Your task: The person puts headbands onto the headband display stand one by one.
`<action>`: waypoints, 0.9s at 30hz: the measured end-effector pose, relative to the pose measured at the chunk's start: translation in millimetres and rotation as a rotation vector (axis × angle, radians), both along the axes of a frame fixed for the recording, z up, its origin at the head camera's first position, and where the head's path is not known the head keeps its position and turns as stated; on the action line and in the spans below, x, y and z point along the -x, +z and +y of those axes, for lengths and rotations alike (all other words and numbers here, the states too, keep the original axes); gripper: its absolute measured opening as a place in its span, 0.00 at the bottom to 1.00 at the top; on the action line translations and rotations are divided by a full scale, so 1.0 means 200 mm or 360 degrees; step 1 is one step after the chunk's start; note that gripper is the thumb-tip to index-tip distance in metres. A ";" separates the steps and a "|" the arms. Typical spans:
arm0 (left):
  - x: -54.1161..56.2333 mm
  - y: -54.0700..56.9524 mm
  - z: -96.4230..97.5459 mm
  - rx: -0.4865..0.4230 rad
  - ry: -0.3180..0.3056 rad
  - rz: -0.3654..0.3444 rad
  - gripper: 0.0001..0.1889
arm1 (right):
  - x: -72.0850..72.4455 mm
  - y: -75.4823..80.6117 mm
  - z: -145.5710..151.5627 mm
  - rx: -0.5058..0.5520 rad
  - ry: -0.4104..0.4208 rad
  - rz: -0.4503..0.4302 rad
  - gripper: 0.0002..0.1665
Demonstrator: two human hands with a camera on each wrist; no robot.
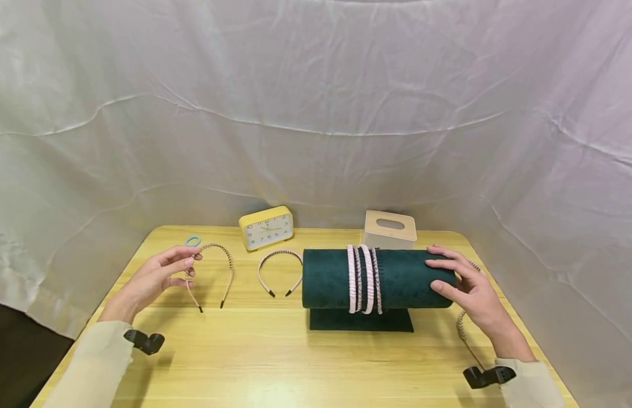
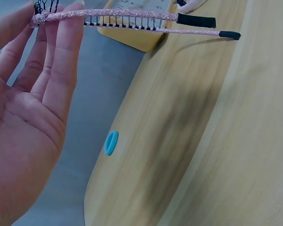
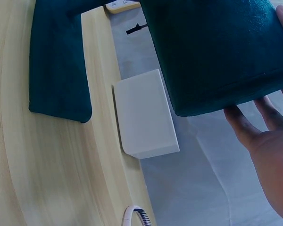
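My left hand (image 1: 155,277) pinches a thin pink headband (image 1: 230,266) with dark teeth and black tips, held above the table at the left. In the left wrist view its black-tipped ends (image 2: 196,20) point to the right. My right hand (image 1: 469,289) rests on the right end of a dark green padded roll (image 1: 326,277), fingers spread over the top and thumb on the front. This headband stand has a flat dark base (image 1: 362,321). Around the roll sit several pink headbands (image 1: 367,277), side by side. In the right wrist view, fingertips touch the roll's end.
Another headband (image 1: 265,266) lies left of the stand. A further headband (image 1: 461,326) lies partly hidden beneath my right arm. At the back are a yellow clock (image 1: 267,228), a white tissue box (image 1: 389,229) with a wooden top, and a small blue ring (image 1: 192,241).
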State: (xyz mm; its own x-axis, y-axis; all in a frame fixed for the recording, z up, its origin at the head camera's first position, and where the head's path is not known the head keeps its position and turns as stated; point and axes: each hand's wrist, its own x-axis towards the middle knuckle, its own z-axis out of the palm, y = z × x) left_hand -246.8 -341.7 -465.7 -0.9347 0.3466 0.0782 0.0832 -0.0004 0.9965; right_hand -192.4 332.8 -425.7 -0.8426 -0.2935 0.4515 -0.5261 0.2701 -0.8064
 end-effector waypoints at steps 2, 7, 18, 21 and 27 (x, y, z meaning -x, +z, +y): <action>-0.01 0.01 0.00 0.0045 0.0016 0.0009 0.14 | 0.00 0.00 0.00 0.0004 0.0003 -0.0003 0.27; -0.02 0.03 0.01 0.0133 0.0040 0.0040 0.14 | 0.00 0.00 0.00 0.0005 0.0010 -0.0007 0.27; -0.04 0.07 0.07 0.0303 0.0096 0.0139 0.22 | 0.00 0.00 0.00 0.0018 0.0017 -0.0003 0.27; -0.04 0.08 0.08 0.0335 0.0112 0.0138 0.22 | 0.01 0.00 0.00 0.0024 0.0017 -0.0003 0.26; -0.05 0.07 0.08 0.0331 0.0115 0.0163 0.19 | 0.00 0.00 0.00 0.0020 0.0018 -0.0002 0.26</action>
